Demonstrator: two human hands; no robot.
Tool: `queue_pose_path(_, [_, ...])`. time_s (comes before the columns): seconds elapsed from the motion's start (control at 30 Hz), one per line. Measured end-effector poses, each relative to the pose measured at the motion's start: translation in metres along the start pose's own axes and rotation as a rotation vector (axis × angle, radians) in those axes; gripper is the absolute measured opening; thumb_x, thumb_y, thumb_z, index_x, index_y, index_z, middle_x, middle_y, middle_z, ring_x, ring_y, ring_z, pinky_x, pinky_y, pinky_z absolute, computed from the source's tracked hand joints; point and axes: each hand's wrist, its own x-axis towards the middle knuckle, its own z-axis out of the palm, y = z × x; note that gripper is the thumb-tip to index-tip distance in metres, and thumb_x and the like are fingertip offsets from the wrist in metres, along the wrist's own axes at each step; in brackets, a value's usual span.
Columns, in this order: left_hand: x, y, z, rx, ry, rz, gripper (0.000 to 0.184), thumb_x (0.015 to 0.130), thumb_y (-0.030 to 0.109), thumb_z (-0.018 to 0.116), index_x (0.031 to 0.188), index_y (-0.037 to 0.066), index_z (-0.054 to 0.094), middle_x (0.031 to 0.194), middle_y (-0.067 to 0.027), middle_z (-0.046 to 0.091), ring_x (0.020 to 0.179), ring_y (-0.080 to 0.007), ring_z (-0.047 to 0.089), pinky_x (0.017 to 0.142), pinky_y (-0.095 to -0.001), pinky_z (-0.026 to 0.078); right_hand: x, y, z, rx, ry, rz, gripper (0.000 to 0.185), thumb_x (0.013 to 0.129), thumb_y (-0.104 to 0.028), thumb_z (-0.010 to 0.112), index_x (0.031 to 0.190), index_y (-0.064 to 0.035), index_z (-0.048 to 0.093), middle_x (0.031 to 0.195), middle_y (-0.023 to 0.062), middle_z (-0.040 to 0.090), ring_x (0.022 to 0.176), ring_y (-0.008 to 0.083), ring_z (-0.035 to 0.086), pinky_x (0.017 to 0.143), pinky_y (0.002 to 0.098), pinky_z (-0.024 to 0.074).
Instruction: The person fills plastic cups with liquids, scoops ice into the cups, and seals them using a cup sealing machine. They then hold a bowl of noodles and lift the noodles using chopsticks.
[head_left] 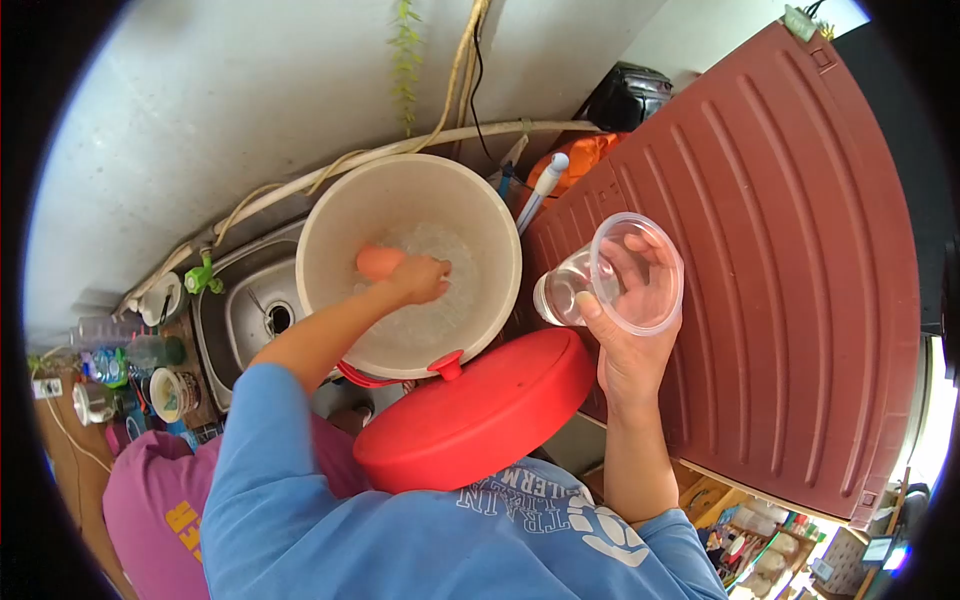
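Note:
My left hand (428, 279) is down inside a large cream bucket (335, 215), its fingers curled closed. What they hold is hidden from this angle. Clear, ice-like pieces (435, 320) lie at the bottom around it. Beside my wrist rests an orange, cup-like object (379, 261), partly covered by my forearm. My right hand (632, 345) grips a tall clear plastic cup (570, 288), tilted with its wide mouth toward me. A round red lid (480, 410) with a knob leans between the bucket and my blue shirt.
A steel sink (250, 325) with a green tap (203, 277) is left of the bucket. A ridged maroon panel (760, 270) fills the right side. A white-handled tool (545, 185) stands behind the bucket. Another person's purple shirt (150, 500) is close on my left.

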Motion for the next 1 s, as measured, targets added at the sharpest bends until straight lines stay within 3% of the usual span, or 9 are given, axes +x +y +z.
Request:
queue_pose_path(0.03, [0.017,-0.019,0.026,-0.004,-0.010,0.008,0.028,0.093,0.029,0.062,0.110,0.009,0.072,0.101,-0.0146,0.075,0.094,-0.0330,0.073,0.078,-0.0467,0.056,0.001,0.004,-0.001,-0.029,-0.014,0.003,0.088,0.068,0.003,0.088,0.143,-0.0014,0.043,0.133,0.0092,0.045,0.125,0.0257,0.052,0.104,0.0397,0.0490])
queue_pose_path(0.1, [0.047,-0.047,0.075,0.463,-0.237,-0.005,0.024,0.090,0.027,0.065,0.104,0.012,0.077,0.105,-0.0112,0.076,0.097,-0.0284,0.074,0.080,-0.0452,0.057,0.002,0.011,-0.002,-0.062,-0.022,0.007,0.089,0.068,0.002,0.090,0.143,-0.0013,0.042,0.132,0.0094,0.045,0.125,0.0258,0.053,0.104,0.0398,0.0491])
queue_pose_path(0.2, [0.070,-0.050,0.109,0.389,-0.312,-0.141,0.018,0.089,0.023,0.066,0.097,0.014,0.079,0.106,-0.0092,0.076,0.099,-0.0257,0.074,0.081,-0.0439,0.058,0.002,0.018,-0.006,-0.106,0.003,-0.002,0.092,0.066,-0.002,0.093,0.144,-0.0015,0.042,0.132,0.0103,0.046,0.124,0.0258,0.054,0.104,0.0394,0.0499])
queue_pose_path(0.33, [0.080,-0.053,0.136,0.383,-0.280,-0.080,0.019,0.091,0.022,0.065,0.096,0.009,0.078,0.103,-0.0132,0.076,0.099,-0.0295,0.073,0.082,-0.0446,0.057,-0.002,0.020,-0.008,-0.179,-0.010,0.016,0.095,0.065,-0.004,0.095,0.144,-0.0017,0.042,0.132,0.0108,0.046,0.125,0.0243,0.054,0.106,0.0396,0.0497])
queue_pose_path(0.6, [0.052,-0.059,0.011,0.203,0.031,-0.219,0.021,0.081,0.014,0.075,0.098,0.001,0.075,0.099,-0.0217,0.074,0.096,-0.0365,0.073,0.082,-0.0502,0.058,-0.003,0.024,-0.016,-0.216,-0.055,0.030,0.092,0.064,-0.003,0.095,0.141,-0.0015,0.044,0.134,0.0102,0.049,0.125,0.0228,0.055,0.106,0.0390,0.0503])
queue_pose_path(0.7, [0.038,-0.052,-0.043,0.339,-0.202,-0.399,0.022,0.082,0.012,0.073,0.100,-0.001,0.075,0.104,-0.0216,0.074,0.094,-0.0351,0.074,0.078,-0.0519,0.059,-0.004,0.025,-0.013,-0.174,-0.029,0.110,0.091,0.064,-0.004,0.095,0.140,-0.0017,0.046,0.134,0.0095,0.051,0.124,0.0228,0.056,0.106,0.0390,0.0494])
queue_pose_path(0.77, [0.040,-0.031,-0.054,0.618,-0.458,-0.595,0.019,0.086,0.011,0.066,0.100,0.005,0.078,0.092,-0.0151,0.076,0.080,-0.0322,0.074,0.068,-0.0492,0.060,-0.004,0.034,-0.014,-0.169,-0.038,0.086,0.091,0.064,-0.005,0.095,0.140,-0.0021,0.046,0.133,0.0094,0.053,0.123,0.0227,0.057,0.105,0.0384,0.0496])
queue_pose_path(0.9, [0.045,-0.014,-0.013,1.164,-0.490,-0.476,0.012,0.082,0.007,0.070,0.092,0.006,0.078,0.083,-0.0073,0.075,0.073,-0.0248,0.071,0.058,-0.0508,0.057,-0.005,0.039,-0.012,-0.222,-0.027,0.088,0.092,0.063,-0.007,0.096,0.140,-0.0030,0.046,0.132,0.0094,0.055,0.122,0.0225,0.057,0.104,0.0373,0.0502])
queue_pose_path(1.0, [0.046,-0.046,0.034,1.407,-0.212,-0.197,0.010,0.080,0.012,0.072,0.088,0.008,0.077,0.072,-0.0042,0.071,0.063,-0.0256,0.066,0.050,-0.0478,0.052,-0.006,0.043,-0.011,-0.239,-0.038,0.103,0.093,0.062,-0.009,0.097,0.140,-0.0027,0.046,0.132,0.0094,0.055,0.122,0.0220,0.057,0.104,0.0368,0.0502])
